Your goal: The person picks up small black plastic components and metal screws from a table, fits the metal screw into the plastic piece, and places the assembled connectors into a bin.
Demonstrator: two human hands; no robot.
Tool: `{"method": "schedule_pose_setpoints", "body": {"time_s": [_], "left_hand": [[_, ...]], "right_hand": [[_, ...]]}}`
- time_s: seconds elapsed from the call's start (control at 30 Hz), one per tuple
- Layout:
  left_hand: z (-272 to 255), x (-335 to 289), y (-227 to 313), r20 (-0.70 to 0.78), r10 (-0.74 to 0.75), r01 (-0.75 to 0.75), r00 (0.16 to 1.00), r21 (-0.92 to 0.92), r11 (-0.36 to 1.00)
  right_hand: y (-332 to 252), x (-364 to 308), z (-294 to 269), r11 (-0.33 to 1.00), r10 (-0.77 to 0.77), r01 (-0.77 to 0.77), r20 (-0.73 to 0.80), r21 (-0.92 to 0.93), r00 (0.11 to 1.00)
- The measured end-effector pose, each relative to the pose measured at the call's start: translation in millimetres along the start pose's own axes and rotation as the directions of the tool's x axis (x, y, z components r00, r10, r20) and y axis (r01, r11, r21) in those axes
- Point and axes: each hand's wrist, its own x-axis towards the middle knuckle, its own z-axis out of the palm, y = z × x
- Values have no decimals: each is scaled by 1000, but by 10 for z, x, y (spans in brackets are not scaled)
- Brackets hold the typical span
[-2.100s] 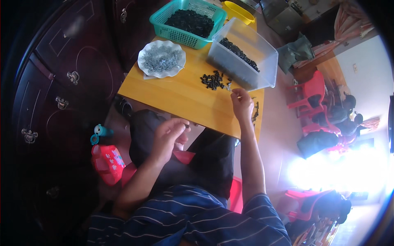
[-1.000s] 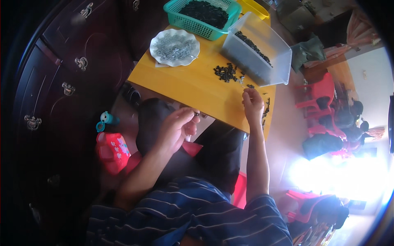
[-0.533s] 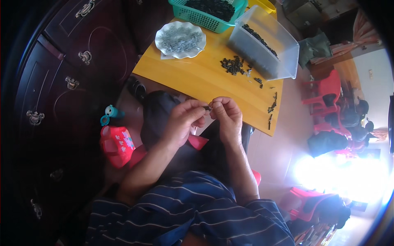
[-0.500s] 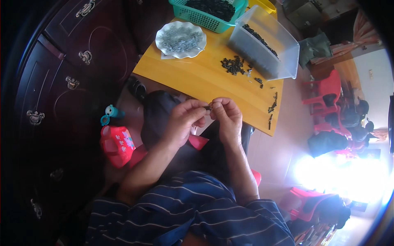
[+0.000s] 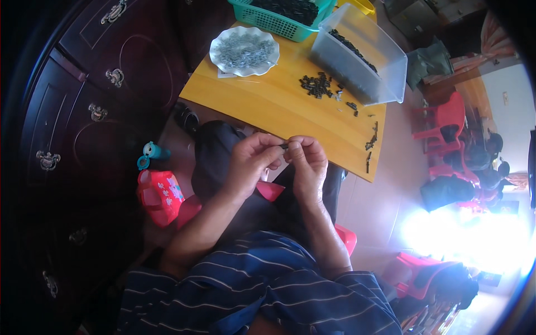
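Between my fingertips is a small dark piece (image 5: 285, 146), mostly covered by them. My left hand (image 5: 252, 163) pinches it from one side, and my right hand (image 5: 308, 164) closes on its other end. Both hands meet over my lap, just off the near edge of the wooden table (image 5: 251, 106). On the table lies a pile of small black pieces (image 5: 316, 86), with a few more black pieces (image 5: 372, 139) strung along the right edge. A scalloped white plate (image 5: 219, 61) holds a heap of thin, shiny metal bits (image 5: 244, 50).
A clear plastic bin (image 5: 385, 78) with black pieces stands at the table's right rear, beside a green basket (image 5: 279, 25) full of black pieces. A dark cabinet (image 5: 100, 162) is on the left. A red bag (image 5: 162, 195) and a teal bottle (image 5: 155, 151) are near my left arm.
My hands stay together on the small dark piece, the right fingers shifting only slightly. The whole view has moved a little.
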Motion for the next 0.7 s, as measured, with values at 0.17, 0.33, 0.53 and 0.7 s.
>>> {"method": "schedule_pose_setpoints", "body": {"time_s": [0.17, 0.33, 0.53, 0.7], "left_hand": [[-40, 17, -7, -23, -121, 115, 992, -189, 975], [-135, 68, -45, 51, -155, 163, 987, -341, 926], [-209, 63, -30, 138, -227, 265, 964, -450, 853], [-204, 98, -54, 169, -230, 283, 958, -445, 850]], "right_hand": [[92, -81, 53, 993, -68, 63, 48, 96, 997], [62, -75, 74, 994, -112, 111, 72, 24, 991], [-19, 423, -357, 882, -311, 251, -92, -398, 946], [-29, 1010, -1178, 391, -425, 151, -33, -908, 905]]}}
